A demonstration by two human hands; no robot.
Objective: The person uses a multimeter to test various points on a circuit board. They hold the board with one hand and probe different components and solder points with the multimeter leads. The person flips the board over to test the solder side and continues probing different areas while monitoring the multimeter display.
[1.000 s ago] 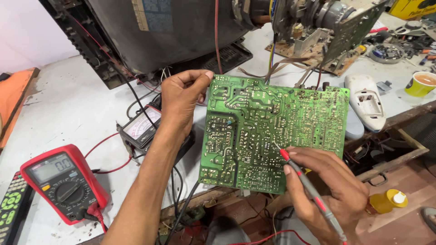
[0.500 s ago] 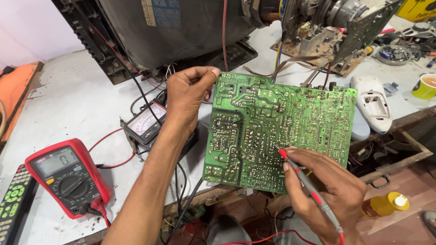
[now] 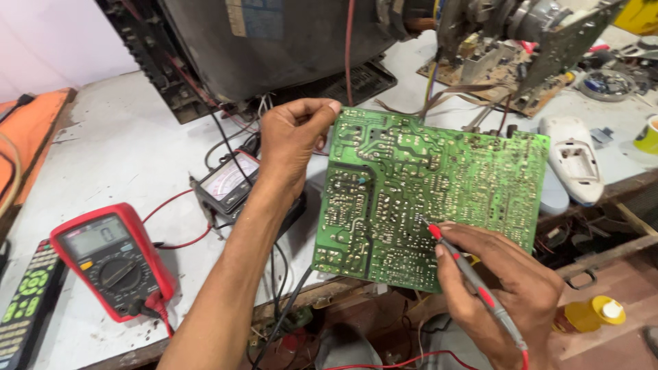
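Left hand (image 3: 296,140) clamped on top edge of green circuit board (image 3: 439,185), solder side up. Right hand (image 3: 504,284) gripping red probe (image 3: 473,277), tip touching board. Red multimeter (image 3: 110,257) nearby.

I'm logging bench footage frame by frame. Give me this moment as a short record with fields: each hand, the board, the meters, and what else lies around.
left hand: left hand grips the top left edge of the green circuit board
right hand: right hand holds a red test probe, tip on the solder side
board: held tilted up, solder side facing the camera
meters: red digital multimeter on the bench; analogue meter behind the left wrist
nearby: remote control at far left; white plastic casing to the right
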